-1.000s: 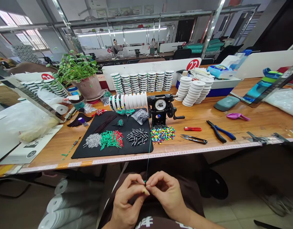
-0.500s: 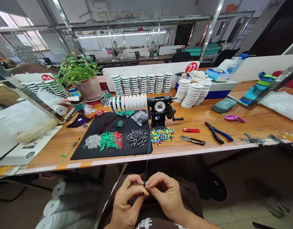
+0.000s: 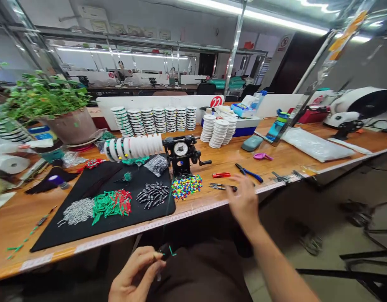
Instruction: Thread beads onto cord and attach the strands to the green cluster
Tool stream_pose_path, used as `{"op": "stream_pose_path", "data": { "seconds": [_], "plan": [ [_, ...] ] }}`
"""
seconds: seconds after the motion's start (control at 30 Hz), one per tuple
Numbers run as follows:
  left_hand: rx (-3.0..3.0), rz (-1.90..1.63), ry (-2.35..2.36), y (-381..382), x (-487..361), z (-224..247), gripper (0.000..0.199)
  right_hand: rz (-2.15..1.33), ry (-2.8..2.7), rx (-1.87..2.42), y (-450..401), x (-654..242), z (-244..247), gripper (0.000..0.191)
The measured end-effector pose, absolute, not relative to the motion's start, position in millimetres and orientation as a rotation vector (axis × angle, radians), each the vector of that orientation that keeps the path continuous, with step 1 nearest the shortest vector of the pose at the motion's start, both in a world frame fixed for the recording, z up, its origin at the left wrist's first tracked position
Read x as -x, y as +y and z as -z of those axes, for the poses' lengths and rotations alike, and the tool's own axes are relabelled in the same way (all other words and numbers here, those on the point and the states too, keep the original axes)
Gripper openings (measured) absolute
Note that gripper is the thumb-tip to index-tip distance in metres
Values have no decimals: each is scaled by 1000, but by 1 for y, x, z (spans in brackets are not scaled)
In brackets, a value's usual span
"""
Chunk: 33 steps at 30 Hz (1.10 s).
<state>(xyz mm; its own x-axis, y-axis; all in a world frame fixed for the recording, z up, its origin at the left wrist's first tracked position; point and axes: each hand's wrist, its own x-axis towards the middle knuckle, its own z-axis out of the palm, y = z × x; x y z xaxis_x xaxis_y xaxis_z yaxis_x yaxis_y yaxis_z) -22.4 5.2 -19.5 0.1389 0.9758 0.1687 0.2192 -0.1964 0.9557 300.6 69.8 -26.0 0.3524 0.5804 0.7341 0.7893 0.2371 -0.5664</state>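
Here we go, down at the lower left of the frame: the left hand (image 3: 135, 272) is closed in a tight pinch, thumb against fingers, gripping a small dark piece (image 3: 164, 251) with a tiny green sliver (image 3: 172, 251) sticking out beside it. It's a little thing, too small and shadowy to make out in detail. A thin line (image 3: 166, 218) runs up from that pinch, barely visible, towards the front edge of the black mat (image 3: 55, 226) and the heap of multicoloured beads (image 3: 186, 186).

Over to the right, the right hand (image 3: 244, 201) is wide open, fingers loosely spread, nothing in it, hanging over the table's front edge. Its fingertips are right beside the black-handled snips (image 3: 220, 187), though I can't tell if they're touching. Just past those lie a red-bodied tool (image 3: 221, 175) and blue-handled pliers (image 3: 248, 173).

Up at centre, the hand-cranked winder (image 3: 181, 152) stands behind the beads, with a long row of white spools (image 3: 133, 147) beside it, and 22 shows on the placard (image 3: 216, 101).
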Motion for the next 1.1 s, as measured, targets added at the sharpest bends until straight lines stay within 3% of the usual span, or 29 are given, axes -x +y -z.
{"op": "stream_pose_path", "data": {
  "seconds": [0.1, 0.27, 0.37, 0.53, 0.6, 0.67, 0.83, 1.1],
  "plan": [
    [-1435, -1010, 1226, 1, 24, 11, 25, 467, -1348, 1926, 88, -373, 33, 33],
    [-1396, -1077, 1230, 0, 26, 0, 28, 417, -1600, 2209, 102, -421, 38, 23],
    [-1386, -1168, 1198, 1, 27, -3, 26, 287, -1518, 2085, 94, -408, 30, 23],
    [-979, -1185, 1050, 0, 21, -2, 21, -882, -1125, 1442, 48, -330, 17, 42],
    [-717, -1189, 971, -1, 16, -4, 21, -1273, -1306, 1279, 25, -286, 13, 41],
    [-515, -1156, 912, -4, 14, -6, 22, -1451, -1513, 1118, 6, -245, 10, 31],
    [-268, -1090, 814, -11, 13, -7, 25, -1508, -1755, 994, -12, -190, 17, 29],
    [-200, -1031, 769, -11, 11, -5, 25, -1540, -1699, 1025, -15, -185, 21, 34]
  ]
}}
